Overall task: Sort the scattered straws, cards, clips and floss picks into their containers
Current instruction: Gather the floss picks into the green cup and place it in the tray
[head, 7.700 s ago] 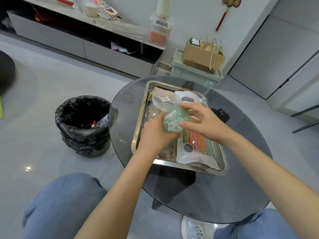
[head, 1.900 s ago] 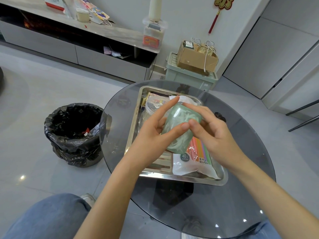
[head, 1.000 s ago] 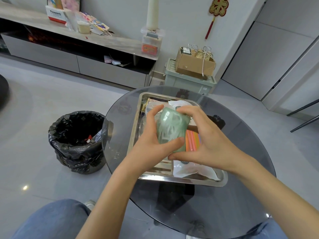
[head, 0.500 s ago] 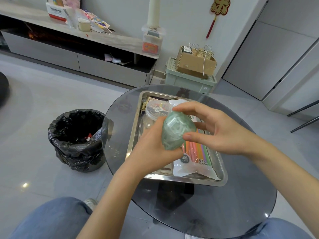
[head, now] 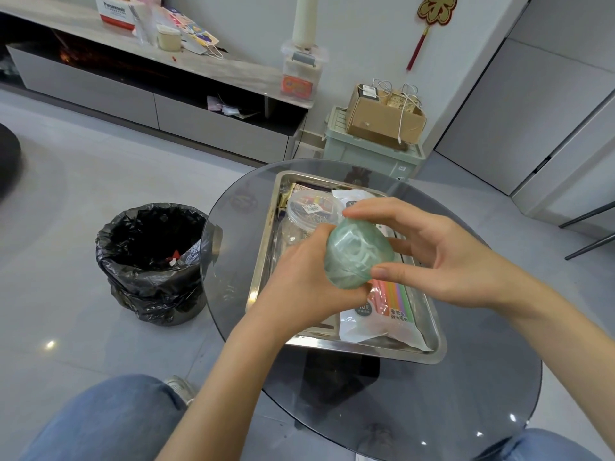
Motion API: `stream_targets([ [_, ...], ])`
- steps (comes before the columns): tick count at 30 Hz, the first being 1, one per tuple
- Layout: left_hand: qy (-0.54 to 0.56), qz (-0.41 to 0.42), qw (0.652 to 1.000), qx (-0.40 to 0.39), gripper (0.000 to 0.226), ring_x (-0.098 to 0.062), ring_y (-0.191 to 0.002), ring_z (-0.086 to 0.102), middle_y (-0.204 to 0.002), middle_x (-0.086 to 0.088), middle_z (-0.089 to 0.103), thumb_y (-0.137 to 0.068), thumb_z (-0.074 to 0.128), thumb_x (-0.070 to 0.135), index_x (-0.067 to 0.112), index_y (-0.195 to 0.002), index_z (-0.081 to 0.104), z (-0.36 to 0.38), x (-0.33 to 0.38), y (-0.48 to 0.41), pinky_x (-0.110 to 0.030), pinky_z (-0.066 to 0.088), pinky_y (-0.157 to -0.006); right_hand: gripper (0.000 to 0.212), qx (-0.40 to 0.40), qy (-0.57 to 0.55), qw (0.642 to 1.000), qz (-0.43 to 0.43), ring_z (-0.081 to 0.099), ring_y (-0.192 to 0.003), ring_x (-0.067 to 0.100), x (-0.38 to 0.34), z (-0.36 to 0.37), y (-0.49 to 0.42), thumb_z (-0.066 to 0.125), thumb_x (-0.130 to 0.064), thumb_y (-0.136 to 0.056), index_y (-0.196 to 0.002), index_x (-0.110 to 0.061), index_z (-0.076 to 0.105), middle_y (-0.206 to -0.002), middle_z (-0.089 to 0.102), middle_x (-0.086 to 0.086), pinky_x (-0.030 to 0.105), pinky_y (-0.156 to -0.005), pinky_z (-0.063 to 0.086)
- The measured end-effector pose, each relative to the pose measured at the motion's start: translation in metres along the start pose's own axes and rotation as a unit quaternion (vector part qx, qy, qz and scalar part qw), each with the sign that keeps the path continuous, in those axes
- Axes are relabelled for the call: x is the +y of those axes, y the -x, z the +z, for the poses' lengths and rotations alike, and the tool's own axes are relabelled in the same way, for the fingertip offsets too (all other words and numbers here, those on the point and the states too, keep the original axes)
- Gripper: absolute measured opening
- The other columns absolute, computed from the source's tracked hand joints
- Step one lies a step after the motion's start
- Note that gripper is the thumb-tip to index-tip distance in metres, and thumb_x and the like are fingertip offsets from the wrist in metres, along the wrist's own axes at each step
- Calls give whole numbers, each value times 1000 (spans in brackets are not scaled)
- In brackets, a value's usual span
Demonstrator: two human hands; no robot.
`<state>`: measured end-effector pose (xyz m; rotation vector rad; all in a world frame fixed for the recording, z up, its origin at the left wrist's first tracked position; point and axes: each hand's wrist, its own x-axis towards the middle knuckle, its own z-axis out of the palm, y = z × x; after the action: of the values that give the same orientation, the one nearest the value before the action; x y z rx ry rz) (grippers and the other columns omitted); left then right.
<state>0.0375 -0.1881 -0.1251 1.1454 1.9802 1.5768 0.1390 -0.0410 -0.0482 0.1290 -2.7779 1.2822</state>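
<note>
A round glass table [head: 432,410] carries a steel tray [head: 429,352]; a straw packet [head: 382,314] lies at its near right. Above the tray, a green container [head: 357,257] is gripped by the left hand [head: 299,284], the right hand [head: 442,257] pinching its far end.

bright even indoor light, small glints on the glass table [head: 432,410], wide-angle edge bending
</note>
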Motion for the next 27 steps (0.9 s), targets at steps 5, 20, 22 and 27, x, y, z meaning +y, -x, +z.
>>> stream_targets([
  [5,-3,-1,1000,-11,58,0,-81,63,-90,15,65,-56,76,41,34,-109,52,0,-2,0,-25,55,-69,54,-12,38,999,-8,40,-134,17,-1,1,0,67,-12,-82,-132,-25,50,-136,48,-9,42,-103,44],
  [20,19,-2,999,-30,54,-2,-83,62,-86,13,65,-54,74,30,31,-105,56,-5,8,0,-24,51,-68,49,-1,410,897,-169,54,-103,25,-8,15,-17,47,-42,-94,-127,-7,55,-116,54,12,36,-82,51],
  [22,1,2,1000,-29,46,-3,-79,62,-81,12,64,-53,72,31,32,-96,56,-5,8,0,-27,53,-64,51,9,434,882,-183,55,-93,30,-6,23,-20,38,-43,-96,-117,-1,59,-106,56,17,39,-65,53],
  [27,-30,37,999,-11,34,6,-69,58,-79,21,63,-55,68,37,35,-85,52,-6,11,0,-11,45,-58,45,122,383,891,-212,56,-80,30,-2,37,-26,32,-27,-98,-100,4,65,-91,59,18,42,-59,48],
])
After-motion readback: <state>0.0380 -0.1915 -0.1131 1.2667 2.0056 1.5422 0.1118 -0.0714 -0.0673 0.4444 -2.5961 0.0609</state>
